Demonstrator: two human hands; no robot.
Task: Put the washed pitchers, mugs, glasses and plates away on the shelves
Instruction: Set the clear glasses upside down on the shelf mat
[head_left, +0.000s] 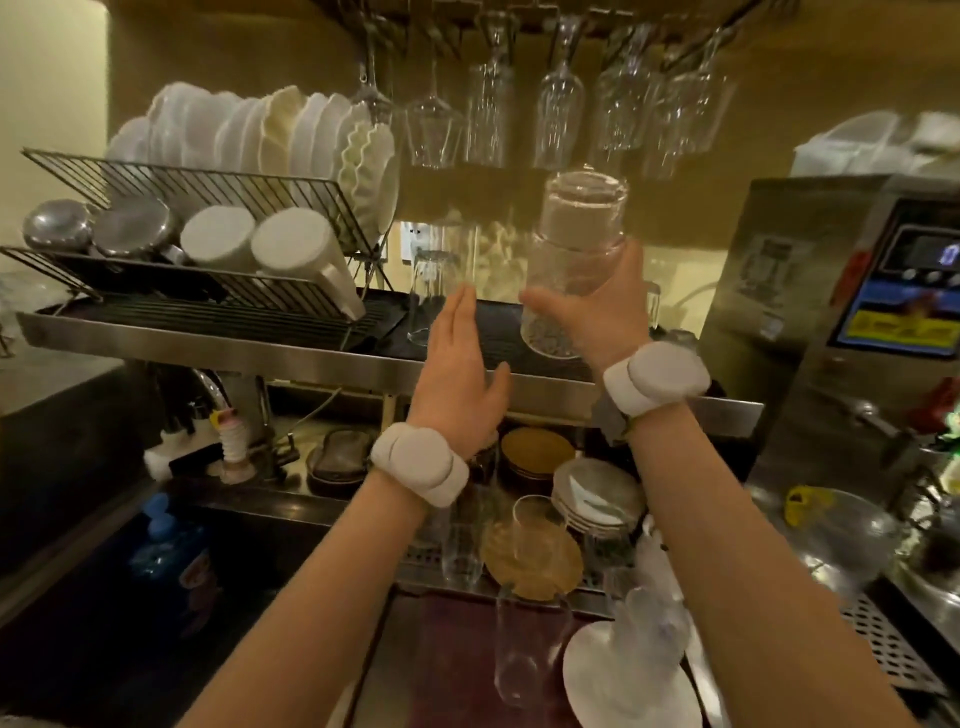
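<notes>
Grip: right hand is wrapped around a tall clear glass, held mouth-down and lifted above the shelf; looks like a second glass is nested on top of it but honestly hard to be sure through all that transparency.
Other hand: left hand is flat and spread, holding nothing, just beside the glass and the shelf's front edge.
Where the glass is: up in the air over the dark ribbed mat on the steel shelf, not set down yet.
Already put away: white plates standing in the upper wire rack, two white mugs and a couple of steel cups lying on the lower tier, one upturned glass on the mat, stemware hanging overhead.
Still left: quite a bit imo. Down by the sink there's a stack of plates, a brownish plate, several loose tall glasses and a white plate with clear pieces on it.
Progress guess: maybe halfway, racks look fairly full, counter isn't cleared.
Containers: every glass I can see is empty; the sink is too dark to read.
</notes>
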